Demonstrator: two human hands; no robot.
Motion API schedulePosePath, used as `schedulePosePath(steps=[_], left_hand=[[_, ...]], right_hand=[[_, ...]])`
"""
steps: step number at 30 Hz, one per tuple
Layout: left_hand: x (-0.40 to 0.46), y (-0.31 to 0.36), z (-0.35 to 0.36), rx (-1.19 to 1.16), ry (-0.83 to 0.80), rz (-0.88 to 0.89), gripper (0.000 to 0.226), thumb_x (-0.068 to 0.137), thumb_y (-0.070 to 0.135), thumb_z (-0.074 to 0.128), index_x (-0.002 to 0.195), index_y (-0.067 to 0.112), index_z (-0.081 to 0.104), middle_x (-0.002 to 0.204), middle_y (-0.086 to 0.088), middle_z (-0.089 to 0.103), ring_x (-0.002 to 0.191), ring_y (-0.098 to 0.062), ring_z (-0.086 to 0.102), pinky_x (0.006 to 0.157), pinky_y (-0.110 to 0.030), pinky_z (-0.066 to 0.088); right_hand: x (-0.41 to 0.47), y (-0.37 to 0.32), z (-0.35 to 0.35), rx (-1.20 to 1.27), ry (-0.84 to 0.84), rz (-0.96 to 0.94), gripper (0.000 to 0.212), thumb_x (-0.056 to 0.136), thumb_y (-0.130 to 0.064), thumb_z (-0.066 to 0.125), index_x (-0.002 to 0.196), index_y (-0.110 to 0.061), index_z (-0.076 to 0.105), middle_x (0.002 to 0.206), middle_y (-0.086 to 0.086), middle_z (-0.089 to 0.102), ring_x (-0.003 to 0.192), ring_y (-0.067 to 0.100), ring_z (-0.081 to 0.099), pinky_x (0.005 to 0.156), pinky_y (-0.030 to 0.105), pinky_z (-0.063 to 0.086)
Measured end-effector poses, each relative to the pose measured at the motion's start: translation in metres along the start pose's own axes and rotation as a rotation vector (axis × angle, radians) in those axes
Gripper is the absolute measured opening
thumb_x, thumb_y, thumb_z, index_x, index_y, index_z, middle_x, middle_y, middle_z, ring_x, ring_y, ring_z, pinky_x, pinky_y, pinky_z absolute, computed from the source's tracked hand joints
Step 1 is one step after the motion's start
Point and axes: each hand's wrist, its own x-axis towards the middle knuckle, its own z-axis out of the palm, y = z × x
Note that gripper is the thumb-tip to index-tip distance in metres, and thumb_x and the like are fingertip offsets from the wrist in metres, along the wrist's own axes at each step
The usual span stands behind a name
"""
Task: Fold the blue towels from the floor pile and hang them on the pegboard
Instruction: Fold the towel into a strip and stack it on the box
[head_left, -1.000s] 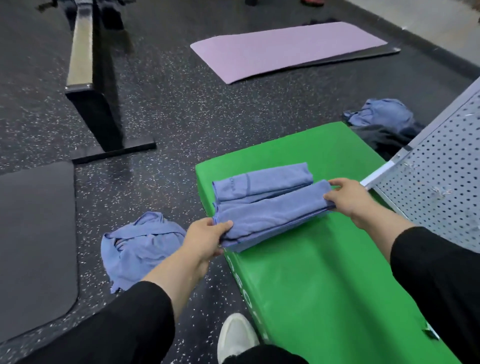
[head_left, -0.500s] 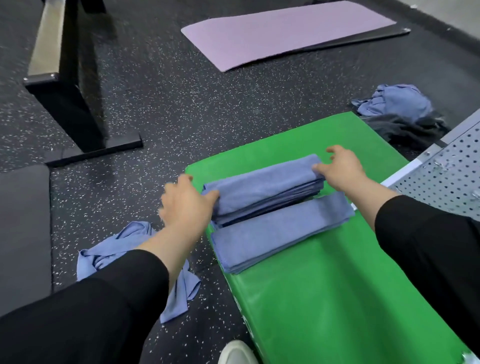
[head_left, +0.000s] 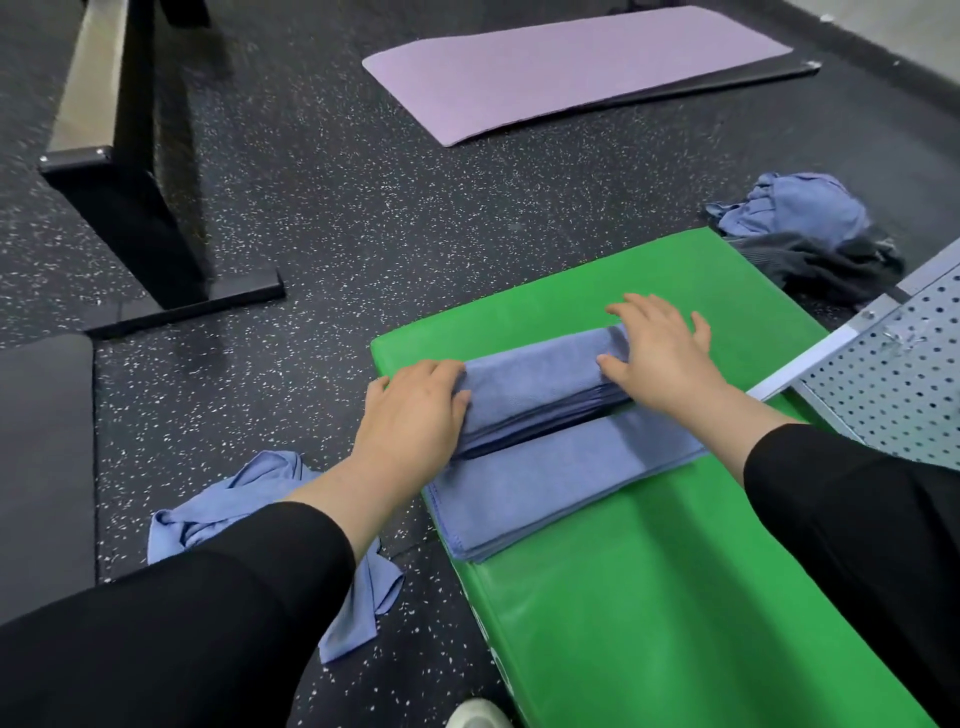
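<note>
Two folded blue towels lie side by side on the green pad (head_left: 675, 597). The far folded towel (head_left: 540, 384) is thick, and both hands are on its ends. My left hand (head_left: 410, 415) wraps its fingers round the towel's left end. At the right end, my right hand (head_left: 660, 353) lies flat with spread fingers, pressing down. The near folded towel (head_left: 561, 478) is flat and untouched. A crumpled blue towel (head_left: 234, 499) lies on the floor under my left forearm. A metal pegboard (head_left: 893, 384) shows at the right edge.
Another crumpled blue towel (head_left: 795, 208) lies on dark cloth (head_left: 821, 265) behind the pad. A purple mat (head_left: 571, 67) is spread on the far floor. A black bench frame (head_left: 135, 208) stands at the left, and a black mat (head_left: 41, 467) lies near it.
Both hands left the near towel and went to the far folded towel. They now sit on its two ends, closer together than half a second ago.
</note>
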Motion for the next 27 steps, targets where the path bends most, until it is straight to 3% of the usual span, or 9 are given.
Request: schedulePosePath(steps=[2,6,8,11,13,16,19,23,27], left_hand=[[0.009,-0.003,-0.003,-0.013,-0.021,-0.025,0.04,0.103,0.043,0.044,0.139,0.026,0.05,0.139,0.0,0.055,0.129,-0.027,0.049,0.104,-0.045,0.036],[0.024,-0.015,-0.003,-0.048,-0.175,-0.099,0.053,0.102,0.051,0.043,0.148,0.024,0.045,0.149,-0.002,0.05,0.136,-0.027,0.046,0.109,-0.048,0.039],[0.027,-0.02,-0.001,-0.125,-0.315,-0.122,0.052,0.101,0.052,0.046,0.143,0.022,0.05,0.141,-0.006,0.059,0.127,-0.03,0.054,0.103,-0.04,0.045],[0.022,-0.023,0.005,-0.268,-0.407,-0.138,0.04,0.099,0.052,0.051,0.124,0.022,0.061,0.12,-0.006,0.069,0.107,-0.028,0.062,0.089,-0.032,0.048],[0.018,-0.022,0.007,-0.315,-0.386,-0.147,0.038,0.097,0.054,0.053,0.118,0.023,0.064,0.113,-0.002,0.071,0.104,-0.026,0.063,0.09,-0.034,0.05],[0.013,-0.018,0.008,-0.325,-0.349,-0.138,0.038,0.096,0.053,0.055,0.121,0.025,0.064,0.113,0.0,0.071,0.105,-0.024,0.064,0.087,-0.031,0.049],[0.01,-0.017,0.006,-0.36,-0.308,-0.116,0.042,0.096,0.051,0.057,0.13,0.027,0.061,0.121,0.003,0.07,0.107,-0.021,0.063,0.085,-0.028,0.046],[0.012,-0.019,0.001,-0.379,-0.312,-0.101,0.048,0.097,0.054,0.055,0.135,0.026,0.058,0.127,0.001,0.068,0.111,-0.021,0.062,0.092,-0.031,0.048],[0.016,-0.022,-0.005,-0.319,-0.321,-0.073,0.064,0.097,0.059,0.051,0.149,0.022,0.046,0.15,-0.002,0.052,0.134,-0.023,0.051,0.108,-0.032,0.041]], right_hand=[[0.007,-0.004,-0.007,-0.016,-0.11,-0.095,0.064,0.093,-0.041,0.062,0.151,-0.028,0.039,0.162,-0.003,0.033,0.152,0.019,0.022,0.121,0.061,0.009],[0.022,-0.008,-0.017,-0.104,-0.312,-0.161,0.065,0.091,-0.037,0.064,0.151,-0.031,0.039,0.15,-0.001,0.049,0.14,0.021,0.042,0.121,0.056,0.011],[0.028,-0.01,-0.02,-0.12,-0.386,-0.208,0.069,0.088,-0.034,0.066,0.152,-0.032,0.038,0.148,0.0,0.049,0.135,0.024,0.046,0.119,0.05,0.024],[0.033,-0.017,-0.026,-0.124,-0.526,-0.234,0.06,0.091,-0.026,0.059,0.149,-0.031,0.043,0.14,0.003,0.057,0.118,0.029,0.057,0.097,0.038,0.047],[0.034,-0.02,-0.028,-0.165,-0.564,-0.247,0.05,0.093,-0.026,0.054,0.142,-0.029,0.049,0.13,0.005,0.063,0.105,0.029,0.058,0.085,0.035,0.048],[0.035,-0.02,-0.028,-0.186,-0.572,-0.234,0.042,0.094,-0.026,0.051,0.136,-0.029,0.052,0.122,0.003,0.066,0.097,0.027,0.056,0.086,0.036,0.049],[0.035,-0.021,-0.03,-0.173,-0.582,-0.231,0.041,0.096,-0.028,0.047,0.137,-0.032,0.053,0.128,0.002,0.065,0.105,0.028,0.058,0.093,0.038,0.048],[0.037,-0.027,-0.037,-0.148,-0.566,-0.239,0.045,0.102,-0.032,0.038,0.146,-0.034,0.049,0.148,-0.001,0.054,0.132,0.028,0.049,0.109,0.038,0.037],[0.042,-0.037,-0.04,-0.113,-0.542,-0.236,0.044,0.106,-0.036,0.035,0.147,-0.03,0.048,0.153,-0.002,0.049,0.139,0.026,0.045,0.116,0.04,0.033]])
